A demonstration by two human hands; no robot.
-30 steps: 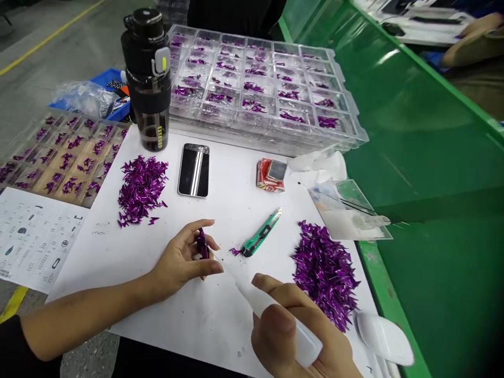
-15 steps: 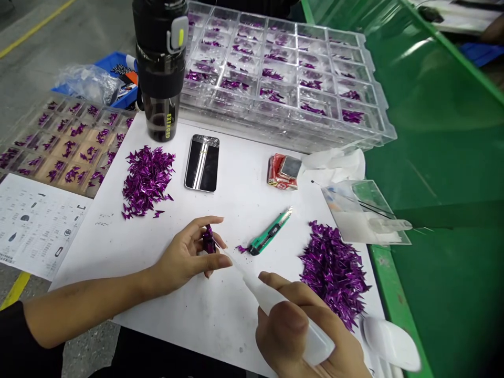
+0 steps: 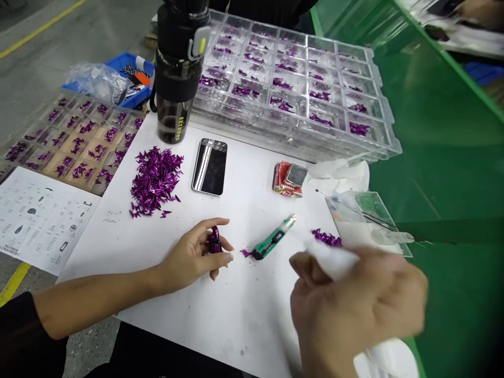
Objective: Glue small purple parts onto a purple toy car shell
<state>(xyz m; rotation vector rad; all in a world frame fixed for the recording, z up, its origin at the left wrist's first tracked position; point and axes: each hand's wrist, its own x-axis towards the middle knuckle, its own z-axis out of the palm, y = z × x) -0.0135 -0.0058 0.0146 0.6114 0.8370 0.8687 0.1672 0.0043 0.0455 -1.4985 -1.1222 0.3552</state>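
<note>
My left hand (image 3: 191, 253) rests on the white board, its fingers curled around a small purple metallic piece (image 3: 214, 241). A green utility knife (image 3: 273, 238) lies just to the right, with purple scraps beside its end. My right hand (image 3: 356, 299) is blurred by motion and hangs over the right side of the board, gripping a white plastic tool (image 3: 333, 260). It hides most of a purple pile (image 3: 326, 238). Another heap of purple metallic pieces (image 3: 155, 181) sits at the upper left of the white board (image 3: 197, 315).
A black water bottle (image 3: 177, 73), phone (image 3: 209, 167), and red packet (image 3: 289, 178) stand beyond my hands. Behind them is a stacked clear compartment tray (image 3: 295, 89). A brown-lined tray (image 3: 74, 142) and printed sheet (image 3: 43, 220) lie left; a green table (image 3: 452, 157) lies right.
My right hand has swung up and right over the purple pile, still holding the white tool. My left hand has barely moved. The whole view has shifted slightly.
</note>
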